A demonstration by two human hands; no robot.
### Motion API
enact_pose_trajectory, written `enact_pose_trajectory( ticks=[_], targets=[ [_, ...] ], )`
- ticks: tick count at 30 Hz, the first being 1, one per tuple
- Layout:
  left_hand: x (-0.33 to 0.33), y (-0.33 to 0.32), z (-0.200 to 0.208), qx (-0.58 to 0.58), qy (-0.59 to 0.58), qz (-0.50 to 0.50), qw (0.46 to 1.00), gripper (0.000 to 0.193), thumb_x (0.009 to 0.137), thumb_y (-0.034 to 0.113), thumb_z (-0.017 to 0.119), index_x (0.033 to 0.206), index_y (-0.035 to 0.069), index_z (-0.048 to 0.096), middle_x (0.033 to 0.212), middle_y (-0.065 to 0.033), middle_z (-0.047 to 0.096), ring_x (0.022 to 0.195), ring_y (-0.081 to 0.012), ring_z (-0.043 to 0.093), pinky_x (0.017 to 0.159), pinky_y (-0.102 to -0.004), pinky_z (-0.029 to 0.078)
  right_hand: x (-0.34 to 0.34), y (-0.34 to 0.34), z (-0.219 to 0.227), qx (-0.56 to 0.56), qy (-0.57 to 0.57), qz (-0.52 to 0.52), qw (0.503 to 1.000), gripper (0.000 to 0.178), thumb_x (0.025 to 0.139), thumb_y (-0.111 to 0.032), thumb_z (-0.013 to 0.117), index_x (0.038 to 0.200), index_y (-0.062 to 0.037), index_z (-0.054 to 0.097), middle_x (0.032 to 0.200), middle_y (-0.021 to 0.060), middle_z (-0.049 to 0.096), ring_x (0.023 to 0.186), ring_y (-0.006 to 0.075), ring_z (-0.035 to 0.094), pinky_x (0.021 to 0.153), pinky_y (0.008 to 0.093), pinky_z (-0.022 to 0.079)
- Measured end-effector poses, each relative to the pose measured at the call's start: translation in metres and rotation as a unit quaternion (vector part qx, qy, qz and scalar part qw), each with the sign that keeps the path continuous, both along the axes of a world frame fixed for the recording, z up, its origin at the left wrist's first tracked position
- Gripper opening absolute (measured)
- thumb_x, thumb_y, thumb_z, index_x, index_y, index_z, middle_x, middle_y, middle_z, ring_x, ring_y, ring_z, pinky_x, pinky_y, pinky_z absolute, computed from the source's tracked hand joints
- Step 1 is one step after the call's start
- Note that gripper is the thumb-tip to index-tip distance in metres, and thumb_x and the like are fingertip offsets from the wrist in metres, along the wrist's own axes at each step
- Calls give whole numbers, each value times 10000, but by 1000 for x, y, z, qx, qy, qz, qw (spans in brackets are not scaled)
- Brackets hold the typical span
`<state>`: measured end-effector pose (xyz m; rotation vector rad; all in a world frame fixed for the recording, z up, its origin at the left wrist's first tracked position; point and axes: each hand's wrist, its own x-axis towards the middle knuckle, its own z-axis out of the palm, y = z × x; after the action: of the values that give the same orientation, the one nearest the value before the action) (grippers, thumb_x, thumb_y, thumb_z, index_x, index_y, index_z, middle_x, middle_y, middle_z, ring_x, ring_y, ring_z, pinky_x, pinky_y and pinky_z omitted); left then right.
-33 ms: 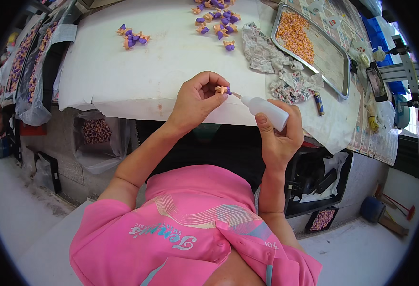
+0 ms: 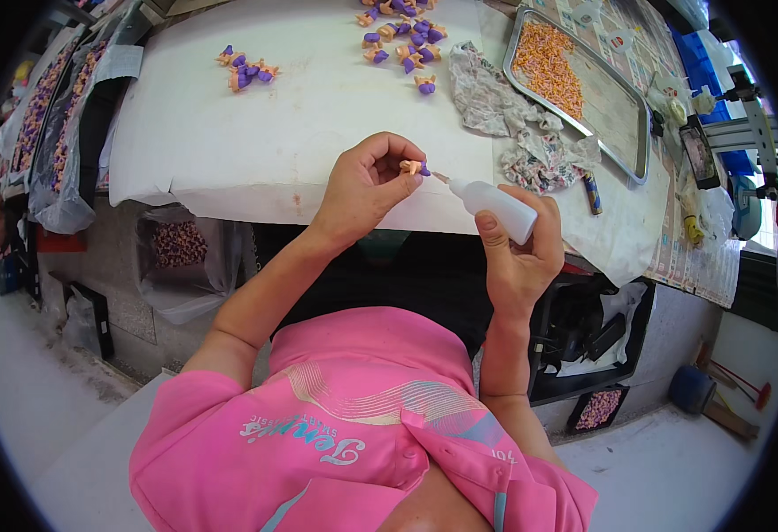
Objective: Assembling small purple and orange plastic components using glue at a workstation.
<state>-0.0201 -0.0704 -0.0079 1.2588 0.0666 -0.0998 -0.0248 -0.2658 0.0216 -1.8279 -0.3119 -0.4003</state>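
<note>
Left grip (image 2: 362,191): pinched on small peach-and-purple figurine (image 2: 413,167), long axis about nine-to-three o'clock, purple end at three. Right grip (image 2: 531,248): curled round white squeeze bottle (image 2: 498,208), axis ten-to-four, nozzle (image 2: 440,177) at ten, just beside figurine; contact unclear. Metal tray (image 2: 615,133), figurine's two o'clock: orange pieces (image 2: 544,66). Clear bag (image 2: 190,297), eight o'clock: multicoloured pieces (image 2: 179,244).

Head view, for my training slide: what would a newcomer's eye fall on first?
The pink shirt fills the lower middle. Above it, the left hand pinches a peach-and-purple piece and the right hand holds a white bottle, nozzle toward it. At upper right, a metal tray holds orange bits.
</note>
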Motion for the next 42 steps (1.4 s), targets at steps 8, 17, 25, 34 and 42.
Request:
enact_pose_trajectory(
  ticks=[8,17,25,34,42],
  targets=[
    [-1,-2,1,7,5,-2,1000,202,859,-37,648,1051,-5,594,953,-6,578,896,-66,555,833,-214,466,-1,-1,1,8,7,-3,1000,318,768,-184,814,991,-20,660,843,46,580,689,133,531,557,238,404],
    [4,-11,9,16,6,3,1000,191,853,-40,651,1033,-3,601,930,0,584,877,-64,557,818,-210,463,5,-16,7,20,39,-17,999,311,833,-137,764,1060,2,602,967,30,557,856,121,566,732,245,470],
    [10,-36,32,47,-8,10,999,203,834,-63,646,1021,6,605,941,-1,593,867,-60,557,806,-203,456,53,-29,11,-39,71,-105,991,287,816,-92,739,993,-16,527,869,51,570,848,154,569,754,275,473],
    [16,-50,60,44,8,2,999,173,846,-43,650,1005,3,603,919,-1,594,848,-56,562,791,-202,461,88,-43,42,-229,20,-161,960,254,768,-114,732,910,-23,541,844,113,576,810,288,532,721,401,450],
    [14,-47,66,33,7,1,999,174,848,-40,654,1009,3,604,921,2,594,845,-54,557,791,-201,461,131,-69,63,-273,-115,-173,939,195,806,-79,670,997,-49,650,954,135,621,938,326,541,830,400,435]
  ],
)
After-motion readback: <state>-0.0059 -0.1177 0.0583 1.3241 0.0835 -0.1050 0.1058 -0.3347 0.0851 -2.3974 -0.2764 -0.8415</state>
